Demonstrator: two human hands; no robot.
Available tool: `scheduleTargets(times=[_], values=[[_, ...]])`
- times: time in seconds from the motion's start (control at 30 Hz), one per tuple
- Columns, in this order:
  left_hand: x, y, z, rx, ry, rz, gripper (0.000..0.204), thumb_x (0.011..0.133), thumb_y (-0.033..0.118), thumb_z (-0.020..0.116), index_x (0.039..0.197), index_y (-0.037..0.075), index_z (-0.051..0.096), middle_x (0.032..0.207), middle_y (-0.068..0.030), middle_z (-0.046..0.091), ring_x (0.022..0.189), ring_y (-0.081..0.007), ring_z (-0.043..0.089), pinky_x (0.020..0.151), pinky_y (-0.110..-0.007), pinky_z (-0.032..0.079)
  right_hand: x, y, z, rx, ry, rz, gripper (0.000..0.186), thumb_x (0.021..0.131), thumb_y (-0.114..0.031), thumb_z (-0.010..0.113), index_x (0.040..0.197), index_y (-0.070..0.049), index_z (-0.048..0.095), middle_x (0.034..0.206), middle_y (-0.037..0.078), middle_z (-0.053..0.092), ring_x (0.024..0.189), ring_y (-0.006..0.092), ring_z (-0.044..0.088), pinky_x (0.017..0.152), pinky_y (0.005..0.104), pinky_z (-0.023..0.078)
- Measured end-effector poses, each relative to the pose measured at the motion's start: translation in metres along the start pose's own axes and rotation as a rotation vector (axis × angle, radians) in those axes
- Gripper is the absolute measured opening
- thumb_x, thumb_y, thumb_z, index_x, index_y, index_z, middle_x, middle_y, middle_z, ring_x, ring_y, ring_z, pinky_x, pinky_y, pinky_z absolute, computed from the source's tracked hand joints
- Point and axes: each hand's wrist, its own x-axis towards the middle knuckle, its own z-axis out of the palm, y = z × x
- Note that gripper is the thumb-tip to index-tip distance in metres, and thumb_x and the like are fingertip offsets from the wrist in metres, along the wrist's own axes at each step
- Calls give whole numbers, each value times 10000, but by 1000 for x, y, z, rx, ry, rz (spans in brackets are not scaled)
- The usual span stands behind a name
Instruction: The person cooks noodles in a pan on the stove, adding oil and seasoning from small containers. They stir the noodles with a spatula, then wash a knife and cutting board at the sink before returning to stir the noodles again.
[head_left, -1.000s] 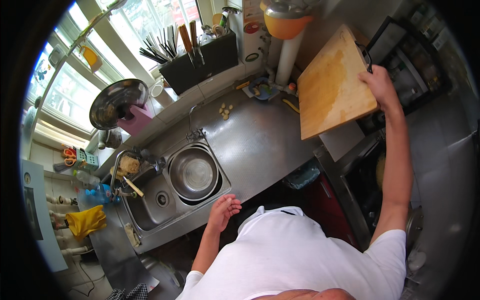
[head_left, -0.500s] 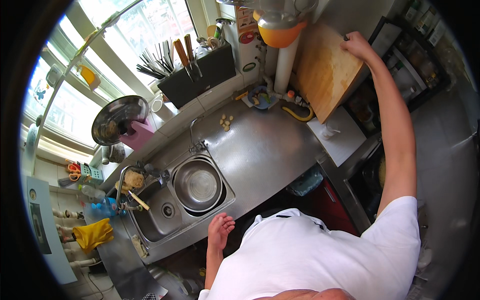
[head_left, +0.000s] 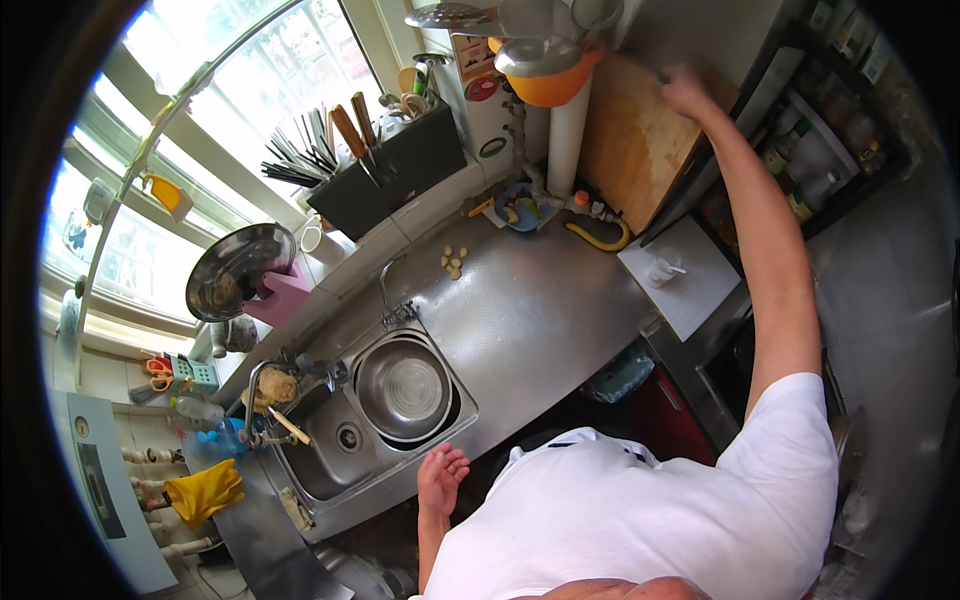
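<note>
The right hand point(head_left: 688, 95) held the top of the wooden board point(head_left: 628, 150) at the upper right of the frame. The left hand point(head_left: 441, 478), loosely curled, hung near the sink point(head_left: 325, 462), below the middle.

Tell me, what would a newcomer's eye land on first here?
Likely the big wooden board, standing on edge beside the white pipe, with the right grip at its upper edge. Next, the round metal basin in the right side of the sink, then the yellow glove at lower left.
</note>
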Motion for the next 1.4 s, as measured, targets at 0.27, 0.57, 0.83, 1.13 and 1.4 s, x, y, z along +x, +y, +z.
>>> scheduleTargets(times=[0.27,0.57,0.83,1.13,1.4], values=[[1,5,4,-40,-10,-5,285,1055,231,560,1254,30,590,1093,-142,720,946,-257,715,817,-362,598,3,12,51,-4,144,16,320,803,-194,691,1070,-22,732,1022,245,721,998,424,696,865,499,556],[-5,13,0,-28,23,-15,269,1060,239,556,1240,42,591,1078,-133,719,932,-251,709,816,-363,591,-22,-4,89,-17,73,85,371,903,-249,648,1233,-85,694,1102,232,731,1072,420,692,914,489,563],[30,20,9,69,-133,-114,307,1066,281,563,1251,37,594,1086,-113,719,935,-219,691,827,-346,578,-134,-114,69,123,685,-76,304,953,-161,639,1230,-37,653,1225,185,669,1120,396,639,969,477,522],[107,-3,103,526,-556,-450,273,1040,217,606,1243,35,604,1061,-113,725,943,-201,701,850,-335,561,-528,-109,6,314,492,462,284,934,-88,720,1209,-35,673,1090,159,723,971,276,723,798,361,585],[68,-161,306,1027,-1022,-399,599,1021,379,652,1466,12,493,1370,-148,630,1250,-248,609,1041,-389,505,-748,94,-58,-321,250,1168,576,948,-230,707,1457,-88,479,1390,234,557,1229,433,570,1021,523,474]])
